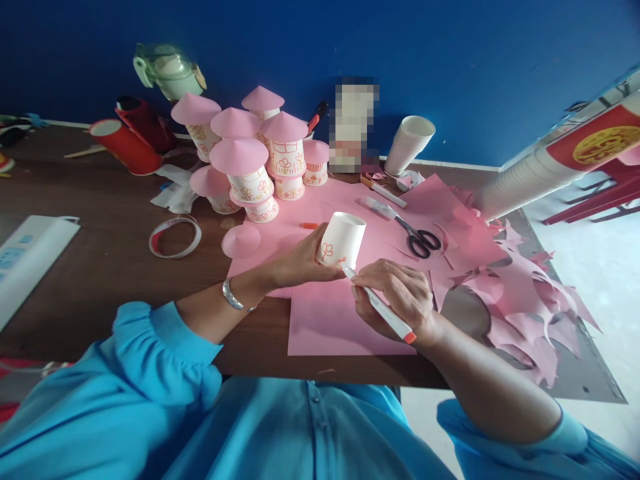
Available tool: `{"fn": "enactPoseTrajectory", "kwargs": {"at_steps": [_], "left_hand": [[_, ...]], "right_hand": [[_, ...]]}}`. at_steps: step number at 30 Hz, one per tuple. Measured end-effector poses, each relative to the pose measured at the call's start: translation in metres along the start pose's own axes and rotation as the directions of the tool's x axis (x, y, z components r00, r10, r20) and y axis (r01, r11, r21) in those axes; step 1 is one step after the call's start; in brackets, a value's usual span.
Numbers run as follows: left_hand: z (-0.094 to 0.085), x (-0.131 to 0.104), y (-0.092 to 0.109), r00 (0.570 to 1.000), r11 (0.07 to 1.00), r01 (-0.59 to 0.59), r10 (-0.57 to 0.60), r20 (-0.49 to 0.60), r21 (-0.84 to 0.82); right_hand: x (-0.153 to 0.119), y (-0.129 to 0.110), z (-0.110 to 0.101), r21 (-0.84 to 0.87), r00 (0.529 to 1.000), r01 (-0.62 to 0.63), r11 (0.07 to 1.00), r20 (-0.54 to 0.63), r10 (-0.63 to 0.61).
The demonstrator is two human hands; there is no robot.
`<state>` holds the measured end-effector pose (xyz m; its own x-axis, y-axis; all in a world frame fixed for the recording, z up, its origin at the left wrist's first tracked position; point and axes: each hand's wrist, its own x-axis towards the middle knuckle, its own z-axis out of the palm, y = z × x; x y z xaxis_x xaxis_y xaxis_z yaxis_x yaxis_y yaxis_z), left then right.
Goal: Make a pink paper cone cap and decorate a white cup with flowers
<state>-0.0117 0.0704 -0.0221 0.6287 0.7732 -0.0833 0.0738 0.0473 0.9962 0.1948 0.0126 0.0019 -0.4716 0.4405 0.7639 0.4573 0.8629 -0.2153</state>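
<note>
My left hand [305, 257] is wrapped round a white paper cup [345, 237], tilted slightly, with an orange-red flower drawn near its lower edge. In my right hand [400, 293] is a white marker pen [385, 313] with an orange end, gripped like a pencil. Its tip touches or nearly touches the cup beside the drawn flower. Beneath both hands lie pink paper sheets [330, 327]. An orange marker cap [311, 226] rests on the pink paper just behind my left hand.
Cup towers with pink cone roofs [239, 157] stand at the back, near a loose pink cone [241, 241]. A tape roll [175, 252] lies left. Black-handled scissors [423, 243], stacked cups [410, 143] and pink paper scraps [520, 293] are to the right. A blue wall [450, 67] rises behind.
</note>
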Motion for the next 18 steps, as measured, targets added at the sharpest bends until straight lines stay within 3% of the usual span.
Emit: {"fn": "enactPoseTrajectory", "kwargs": {"at_steps": [18], "left_hand": [[-0.0016, -0.0011, -0.0014, 0.999, 0.997, 0.028, -0.026, -0.031, 0.073]], "right_hand": [[-0.0011, 0.0011, -0.0022, -0.057, 0.999, -0.032, 0.998, -0.018, 0.031]]}}
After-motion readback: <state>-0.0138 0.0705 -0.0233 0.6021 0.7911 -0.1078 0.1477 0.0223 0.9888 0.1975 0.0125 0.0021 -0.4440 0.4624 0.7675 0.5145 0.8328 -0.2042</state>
